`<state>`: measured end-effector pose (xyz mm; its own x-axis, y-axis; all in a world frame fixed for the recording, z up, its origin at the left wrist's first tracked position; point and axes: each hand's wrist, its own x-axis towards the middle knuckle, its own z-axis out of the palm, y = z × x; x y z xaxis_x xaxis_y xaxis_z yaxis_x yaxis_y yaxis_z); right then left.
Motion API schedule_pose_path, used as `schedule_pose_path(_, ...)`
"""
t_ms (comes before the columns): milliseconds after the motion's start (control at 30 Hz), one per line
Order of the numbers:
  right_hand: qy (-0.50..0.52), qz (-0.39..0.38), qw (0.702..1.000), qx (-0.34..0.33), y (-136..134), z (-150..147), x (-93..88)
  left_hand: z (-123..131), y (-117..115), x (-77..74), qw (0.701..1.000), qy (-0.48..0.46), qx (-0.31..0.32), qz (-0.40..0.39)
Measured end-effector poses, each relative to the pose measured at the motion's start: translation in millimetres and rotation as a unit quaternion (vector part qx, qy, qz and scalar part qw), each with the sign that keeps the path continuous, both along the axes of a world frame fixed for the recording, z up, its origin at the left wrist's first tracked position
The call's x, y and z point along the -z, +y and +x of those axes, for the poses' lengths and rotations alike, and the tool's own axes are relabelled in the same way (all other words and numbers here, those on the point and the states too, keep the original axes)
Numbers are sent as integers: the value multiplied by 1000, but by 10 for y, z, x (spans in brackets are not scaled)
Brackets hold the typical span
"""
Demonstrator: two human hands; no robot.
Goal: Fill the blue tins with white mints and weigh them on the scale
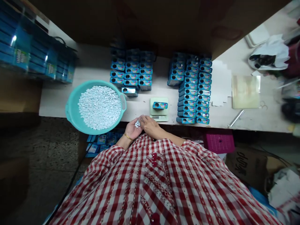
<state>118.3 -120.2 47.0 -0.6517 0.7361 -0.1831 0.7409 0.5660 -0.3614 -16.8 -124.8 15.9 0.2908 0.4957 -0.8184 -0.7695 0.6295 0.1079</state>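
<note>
Along the near edge of the pale tabletop, toward its left end, sits the big teal basin, rim poking past the edge. Next down, right block of blue tins, rows running from the far edge to the near edge; smaller left block of tins sits back toward the far edge, lone tin just in front of it. Scale at the near edge, between basin and right block. Left hand and right hand meet just off that edge: left palm cupped, right fingers bent over it, can't tell if they pinch anything. Working tin is on the scale, neither hand touching it. Smallest, white pellets: broad spread in the basin, small batch held in the left palm. Progress, judging by layout: one tin at the weighing stage, palm batch not yet placed; basin well stocked, so plenty probably left. Which block is filled, can't tell; openings too small to read.
</note>
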Motion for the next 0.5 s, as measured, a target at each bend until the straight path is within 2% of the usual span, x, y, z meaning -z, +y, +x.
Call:
schedule_pose_path(167, 8, -31, 998, -52, -71, -169, 57, -84, -127, -17, 999, -11, 27, -14)
schedule_pose_path(367, 9, -35, 998, -45, -101, -164, 122, -57, -139, -23, 998, -16, 61, -24)
schedule_pose_path(500, 21, -37, 998, -41, -108, -95, 82, -32, -99, -32, 998, -2, 43, -35)
